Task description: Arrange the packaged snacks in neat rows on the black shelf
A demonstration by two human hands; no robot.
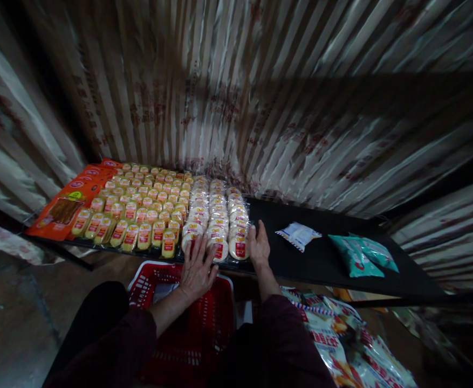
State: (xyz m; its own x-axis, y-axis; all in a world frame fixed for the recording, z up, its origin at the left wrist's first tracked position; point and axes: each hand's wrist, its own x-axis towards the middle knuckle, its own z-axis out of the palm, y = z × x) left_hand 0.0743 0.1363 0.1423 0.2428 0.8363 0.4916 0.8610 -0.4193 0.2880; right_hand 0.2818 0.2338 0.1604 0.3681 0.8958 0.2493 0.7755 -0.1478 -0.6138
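Note:
My left hand point(198, 268) rests with fingers spread on the front of the rows of round white wrapped cakes point(219, 249). Against the right side of those rows lies my right hand point(259, 243), its fingers stretched out along the last row. Neither hand grips anything. To the left of the white cakes stand several rows of small yellow wrapped cakes point(131, 237) with red labels. All of them sit on a black shelf point(296, 264).
Orange snack packets point(64, 207) lie at the shelf's left end. Right of my hands are a white-and-blue packet point(298, 235) and two teal packets point(355, 256). Below are a red basket point(216, 307) and large printed bags point(341, 345). A pleated curtain point(236, 97) hangs behind.

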